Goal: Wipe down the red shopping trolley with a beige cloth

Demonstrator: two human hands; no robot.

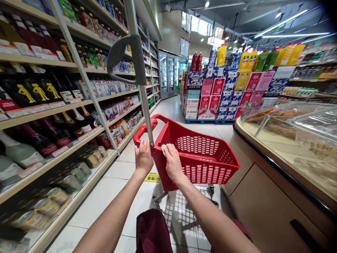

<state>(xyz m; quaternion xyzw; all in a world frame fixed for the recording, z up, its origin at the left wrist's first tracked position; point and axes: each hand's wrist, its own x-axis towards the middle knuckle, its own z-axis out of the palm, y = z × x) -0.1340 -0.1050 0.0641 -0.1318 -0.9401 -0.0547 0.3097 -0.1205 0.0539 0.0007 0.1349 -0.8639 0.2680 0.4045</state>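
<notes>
A red plastic shopping cart [198, 160] with perforated basket walls stands in front of me, turned at an angle. Against the cart's near side, at the base of a metal pole [146, 109], my left hand [144, 157] rests with its fingers stretched out and touching the red handle [139, 133]. My right hand [173, 162] is closed over the basket's near rim, its fingers pressing a small white cloth or tissue [163, 150] on the red plastic. Most of that white piece is hidden under the fingers. A grey plastic grip [138, 58] is fixed higher on the pole.
Shelves [86, 68] of bottles and cans line the left. A glass-topped counter [265, 121] with food inside stands close on the right. Stacked drink cartons [210, 95] and glass-door fridges [170, 72] are farther back. A yellow floor sign [152, 177] lies beneath the cart.
</notes>
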